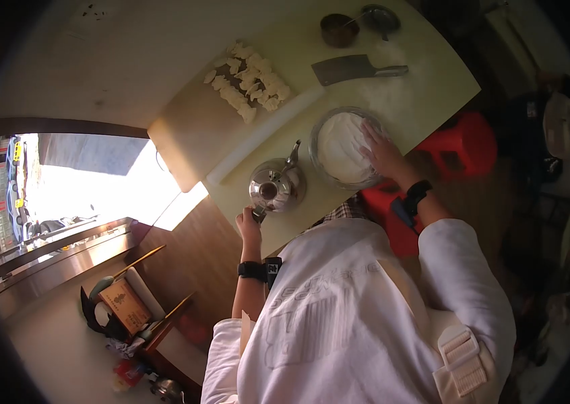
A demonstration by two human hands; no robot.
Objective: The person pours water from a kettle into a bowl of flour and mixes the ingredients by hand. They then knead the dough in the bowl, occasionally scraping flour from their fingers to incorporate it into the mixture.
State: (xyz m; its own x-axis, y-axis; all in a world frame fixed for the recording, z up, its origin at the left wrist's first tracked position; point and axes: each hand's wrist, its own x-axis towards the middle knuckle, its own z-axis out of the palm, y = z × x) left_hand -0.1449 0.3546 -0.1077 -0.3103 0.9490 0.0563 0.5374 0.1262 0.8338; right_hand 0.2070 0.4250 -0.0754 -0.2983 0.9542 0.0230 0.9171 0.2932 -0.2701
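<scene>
A shiny metal kettle [278,195] stands on the pale table, its spout pointing away from me toward the bowl side. My left hand [250,229] is closed round the kettle's dark handle. To the right of it, near the table's front edge, sits a round bowl [314,152] filled with white flour [340,143]. My right hand [381,153] reaches over the bowl's right rim, with its fingers stretched out on the flour and nothing gripped in them.
Behind the bowl lies a cleaver [344,70], with flour dusted around it. A dark pot [339,31] stands farther back. Pieces of dough [248,79] cover part of a wooden board [194,124] at the left. Red stools [470,145] stand by the table's right side.
</scene>
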